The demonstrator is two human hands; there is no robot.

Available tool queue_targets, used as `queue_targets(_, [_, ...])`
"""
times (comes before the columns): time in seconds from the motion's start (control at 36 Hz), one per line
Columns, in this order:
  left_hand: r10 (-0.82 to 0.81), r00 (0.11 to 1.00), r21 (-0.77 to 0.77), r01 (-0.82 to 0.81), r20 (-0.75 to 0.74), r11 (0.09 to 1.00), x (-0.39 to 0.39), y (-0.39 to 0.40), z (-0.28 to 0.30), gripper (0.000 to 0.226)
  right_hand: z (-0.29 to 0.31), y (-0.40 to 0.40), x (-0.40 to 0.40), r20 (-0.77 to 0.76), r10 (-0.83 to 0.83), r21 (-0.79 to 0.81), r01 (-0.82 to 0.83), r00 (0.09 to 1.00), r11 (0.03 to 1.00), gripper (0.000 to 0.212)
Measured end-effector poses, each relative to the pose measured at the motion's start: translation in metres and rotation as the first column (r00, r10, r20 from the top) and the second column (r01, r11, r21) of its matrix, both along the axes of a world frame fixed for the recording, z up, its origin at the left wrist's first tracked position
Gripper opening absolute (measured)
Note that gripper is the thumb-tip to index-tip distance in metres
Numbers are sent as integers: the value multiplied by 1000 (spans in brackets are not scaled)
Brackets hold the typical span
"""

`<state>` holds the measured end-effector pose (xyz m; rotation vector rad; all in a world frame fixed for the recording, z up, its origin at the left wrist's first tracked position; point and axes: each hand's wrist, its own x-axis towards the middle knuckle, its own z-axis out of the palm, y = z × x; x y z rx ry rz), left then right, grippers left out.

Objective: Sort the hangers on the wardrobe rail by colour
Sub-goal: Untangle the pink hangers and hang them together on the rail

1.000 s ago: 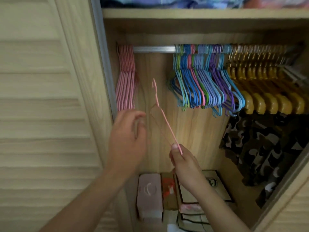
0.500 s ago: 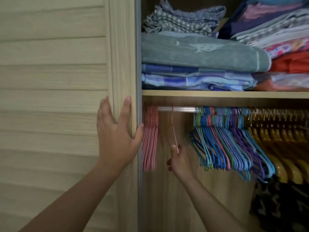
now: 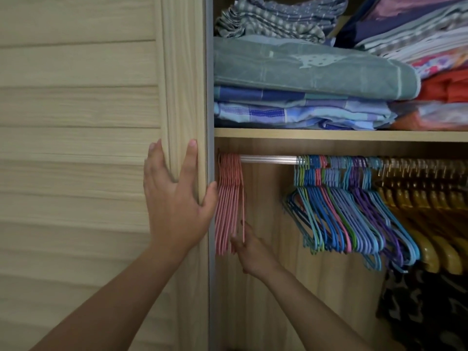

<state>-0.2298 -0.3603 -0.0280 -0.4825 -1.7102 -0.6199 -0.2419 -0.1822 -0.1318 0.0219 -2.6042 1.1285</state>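
Left hand (image 3: 177,198) flat, open on door edge (image 3: 187,97); right hand (image 3: 249,250) pinches outermost pink hanger (image 3: 242,198) w/ pink bunch (image 3: 228,203) at rail's (image 3: 268,159) left end. Mixed blue/green/purple cluster (image 3: 349,211) w/ stray pinks still unsorted; approx. early-mid.

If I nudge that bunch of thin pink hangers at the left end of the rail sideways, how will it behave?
The thin pink wire hangers look light, so they would probably swing freely on their hooks. On the smooth metal rail they would likely slide with little effort. Packed tight, they may move as one bunch, perhaps snagging each other. The right hand already touches their lower ends.
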Motion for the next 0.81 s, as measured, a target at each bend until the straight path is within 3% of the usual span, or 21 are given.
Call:
queue_targets(0.11, [-3,1000,13,3,8,1000,1,1,-1,72,-3,3,3,66,65,-263,-45,996,964,71])
queue_targets(0.19, [1,1000,52,-2,14,999,4,6,-3,71,-2,8,8,116,98,-528,-22,988,849,81])
queue_targets(0.28, [9,999,95,-12,34,995,10,15,-6,73,-6,12,10,97,93,-685,-1,991,728,72])
queue_targets(0.56, [41,998,103,-44,38,994,13,23,-17,75,-15,2,22,-27,56,-700,-59,998,712,53])
queue_targets(0.69, [57,998,110,-61,37,992,12,24,-17,75,-26,5,28,-55,83,-856,-89,995,509,50])
queue_targets(0.81, [61,998,103,-64,29,993,12,24,-18,75,-27,4,27,-40,-41,-880,-16,998,474,43])
